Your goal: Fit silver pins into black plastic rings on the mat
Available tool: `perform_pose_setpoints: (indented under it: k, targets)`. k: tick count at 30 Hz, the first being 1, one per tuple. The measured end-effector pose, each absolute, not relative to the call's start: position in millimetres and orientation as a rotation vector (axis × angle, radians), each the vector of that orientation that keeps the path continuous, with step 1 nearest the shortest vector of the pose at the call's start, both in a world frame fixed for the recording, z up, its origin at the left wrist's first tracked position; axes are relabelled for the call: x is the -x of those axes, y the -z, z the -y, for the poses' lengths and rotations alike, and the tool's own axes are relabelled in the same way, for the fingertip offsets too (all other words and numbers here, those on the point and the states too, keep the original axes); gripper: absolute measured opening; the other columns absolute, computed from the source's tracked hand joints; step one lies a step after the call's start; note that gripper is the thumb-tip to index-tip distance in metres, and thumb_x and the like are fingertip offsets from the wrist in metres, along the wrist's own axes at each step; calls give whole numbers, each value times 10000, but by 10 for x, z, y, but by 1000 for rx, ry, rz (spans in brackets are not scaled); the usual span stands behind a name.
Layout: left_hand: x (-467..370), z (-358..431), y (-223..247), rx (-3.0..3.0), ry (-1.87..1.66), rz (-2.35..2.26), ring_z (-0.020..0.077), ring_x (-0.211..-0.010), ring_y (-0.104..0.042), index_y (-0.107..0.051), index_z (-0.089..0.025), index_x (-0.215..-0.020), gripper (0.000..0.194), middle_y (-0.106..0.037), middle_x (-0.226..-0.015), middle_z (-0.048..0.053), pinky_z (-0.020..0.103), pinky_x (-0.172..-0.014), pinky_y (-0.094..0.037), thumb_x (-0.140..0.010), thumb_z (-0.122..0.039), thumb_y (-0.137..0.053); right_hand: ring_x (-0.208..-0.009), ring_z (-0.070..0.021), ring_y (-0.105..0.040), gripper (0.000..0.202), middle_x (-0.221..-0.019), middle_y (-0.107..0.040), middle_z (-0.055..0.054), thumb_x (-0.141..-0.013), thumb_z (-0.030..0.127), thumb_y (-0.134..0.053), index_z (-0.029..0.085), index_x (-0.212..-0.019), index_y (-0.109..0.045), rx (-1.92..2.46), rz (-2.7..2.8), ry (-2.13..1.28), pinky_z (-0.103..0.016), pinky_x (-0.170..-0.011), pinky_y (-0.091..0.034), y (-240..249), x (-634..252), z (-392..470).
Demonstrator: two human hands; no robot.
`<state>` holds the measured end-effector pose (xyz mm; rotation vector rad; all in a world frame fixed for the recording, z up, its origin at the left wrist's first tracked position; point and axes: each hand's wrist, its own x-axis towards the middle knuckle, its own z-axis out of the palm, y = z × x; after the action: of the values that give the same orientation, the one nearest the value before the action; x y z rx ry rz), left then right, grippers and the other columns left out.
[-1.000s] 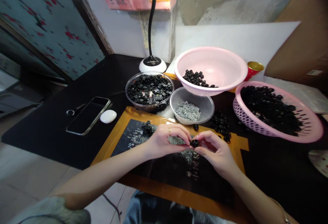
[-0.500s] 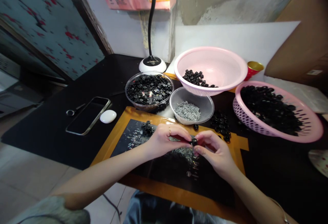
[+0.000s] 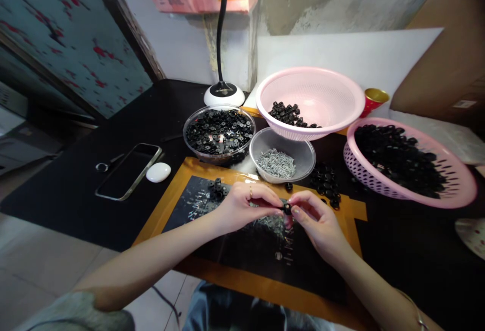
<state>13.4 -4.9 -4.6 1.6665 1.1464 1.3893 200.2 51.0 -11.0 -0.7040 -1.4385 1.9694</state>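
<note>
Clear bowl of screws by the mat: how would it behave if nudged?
The clear bowl looks like thin plastic, so probably light and likely to slide on the black table. It is wide and shallow, so tipping seems unlikely. The loose screws would probably shift and rattle.

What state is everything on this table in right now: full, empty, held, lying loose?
Small black part: pinched between both hands' fingertips.
Left hand: closed on the part.
Right hand: closed on the part.
Clear bowl of black rings: nearly full.
Clear bowl of screws: thin layer.
Round pink colander: few black parts.
Pink basket: heaped.
Phone: screen dark, flat.
</note>
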Motion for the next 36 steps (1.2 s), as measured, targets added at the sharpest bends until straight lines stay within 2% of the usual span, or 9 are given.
perform_pose_setpoints:
  k: [8,13,18,28,36]
  targets:
    - [-150,38,32,-1536,-1337,-1182,170,-790,-677,-715,-100,-792,98,-718,-837,107,264,-717,-558,-707,-143,-740,-592,-79,-587,119,-669,-634,44,-803,255,-695,232,-897,-626,707,1351,-2073,-197,-601,-470,204,-1998,-548]
    - [-156,43,40,-1624,-1404,-1170,177,-748,-695,-714,-100,-711,22,-737,-776,112,279,-724,-565,-700,-98,-732,-619,-81,-592,196,-717,-659,4,-734,281,-760,186,-881,-673,770,1136,-2381,-193,-589,-460,224,-1988,-575]
    - [-160,48,26,-1684,-1396,-1180,167,-726,-700,-714,-120,-697,45,-741,-768,99,262,-692,-573,-736,-108,-695,-673,-82,-588,210,-806,-669,-52,-805,297,-693,132,-933,-714,676,1173,-2539,-192,-612,-450,203,-2014,-587]
    - [-137,31,-16,-1739,-1286,-1148,151,-682,-689,-720,-116,-692,108,-738,-751,98,237,-662,-561,-773,-111,-647,-623,-83,-579,169,-727,-665,-38,-767,280,-728,128,-841,-721,714,1210,-2511,-201,-589,-426,162,-2000,-550]
    - [-117,39,-36,-1771,-1220,-1139,151,-677,-686,-707,-93,-679,120,-733,-748,114,224,-643,-547,-776,-96,-636,-606,-109,-585,226,-708,-675,-46,-735,333,-744,122,-808,-709,774,1293,-2473,-234,-580,-435,93,-1982,-536]
